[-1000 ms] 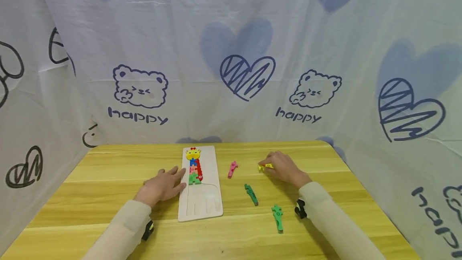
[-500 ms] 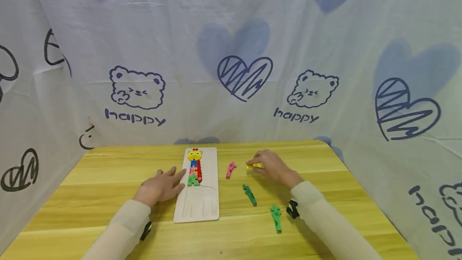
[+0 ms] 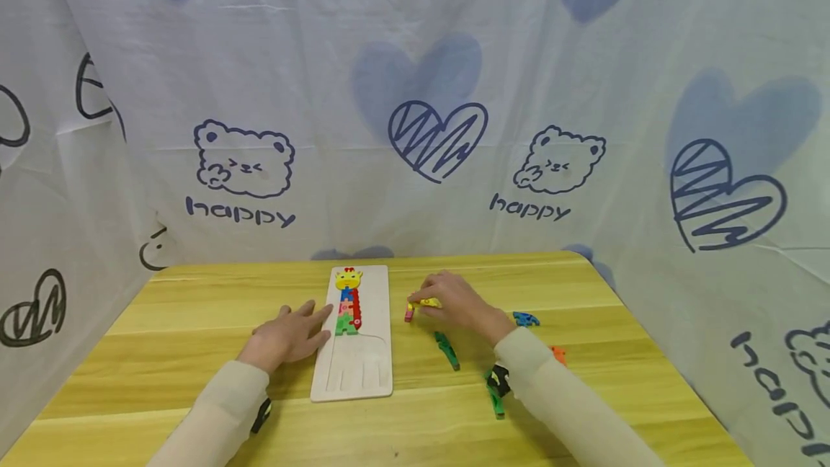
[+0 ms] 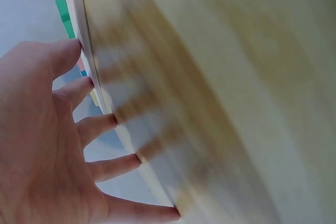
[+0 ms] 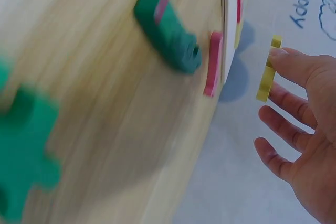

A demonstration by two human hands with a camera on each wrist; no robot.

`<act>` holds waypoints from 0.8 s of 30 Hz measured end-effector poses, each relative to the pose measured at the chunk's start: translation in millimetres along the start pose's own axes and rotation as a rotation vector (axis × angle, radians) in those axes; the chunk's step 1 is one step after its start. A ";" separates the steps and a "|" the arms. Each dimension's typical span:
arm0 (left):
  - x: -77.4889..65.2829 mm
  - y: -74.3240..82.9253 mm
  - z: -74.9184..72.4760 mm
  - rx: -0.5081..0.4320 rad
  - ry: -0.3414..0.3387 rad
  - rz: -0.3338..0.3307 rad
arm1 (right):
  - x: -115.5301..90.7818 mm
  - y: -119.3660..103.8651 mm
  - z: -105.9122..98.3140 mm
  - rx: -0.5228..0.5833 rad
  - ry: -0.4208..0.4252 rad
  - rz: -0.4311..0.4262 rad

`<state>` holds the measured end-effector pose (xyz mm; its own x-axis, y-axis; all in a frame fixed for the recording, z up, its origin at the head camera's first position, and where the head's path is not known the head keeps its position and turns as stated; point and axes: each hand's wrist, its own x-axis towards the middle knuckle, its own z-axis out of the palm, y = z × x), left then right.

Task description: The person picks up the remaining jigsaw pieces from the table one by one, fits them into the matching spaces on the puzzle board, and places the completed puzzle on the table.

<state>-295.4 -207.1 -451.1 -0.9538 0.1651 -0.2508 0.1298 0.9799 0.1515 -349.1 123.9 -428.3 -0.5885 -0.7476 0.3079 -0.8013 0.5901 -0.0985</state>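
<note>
My right hand (image 3: 457, 306) pinches a yellow puzzle piece (image 3: 429, 302) between thumb and fingertips. In the right wrist view the yellow piece (image 5: 266, 80) is raised off the table. Just under it in the head view lies a pink puzzle piece (image 3: 408, 313), partly covered. A pale wooden puzzle board (image 3: 363, 380) stands to the left, with a giraffe's yellow head (image 3: 348, 279) and blue, pink, green and red pieces set in its upper part. My left hand (image 3: 285, 337) is spread at the board's left edge, fingertips down on the table.
A dark green piece (image 3: 446, 350) lies right of the board. Nearer me, a light green piece (image 3: 496, 405) is partly behind the right wrist. A blue piece (image 3: 526, 318) and an orange piece (image 3: 559, 355) lie right of the right arm. A printed curtain (image 3: 350, 164) hangs behind.
My right hand has carried the yellow piece left toward the board, over the pink piece. The blue and orange pieces have come into sight behind the arm. The left hand stays by the board.
</note>
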 end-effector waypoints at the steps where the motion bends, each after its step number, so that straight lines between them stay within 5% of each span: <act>1: -0.4 0.0 -0.2 -0.004 -0.001 -0.002 | 2.5 -2.9 1.2 0.008 0.000 -0.005; 24: 0.5 -1.0 2.4 -0.019 0.008 -0.007 | 35.3 -56.8 19.6 0.088 -0.079 -0.013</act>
<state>-295.4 -207.8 -453.7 -0.9569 0.1574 -0.2442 0.1182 0.9787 0.1677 -326.4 58.0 -430.4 -0.5816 -0.7790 0.2342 -0.8134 0.5536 -0.1786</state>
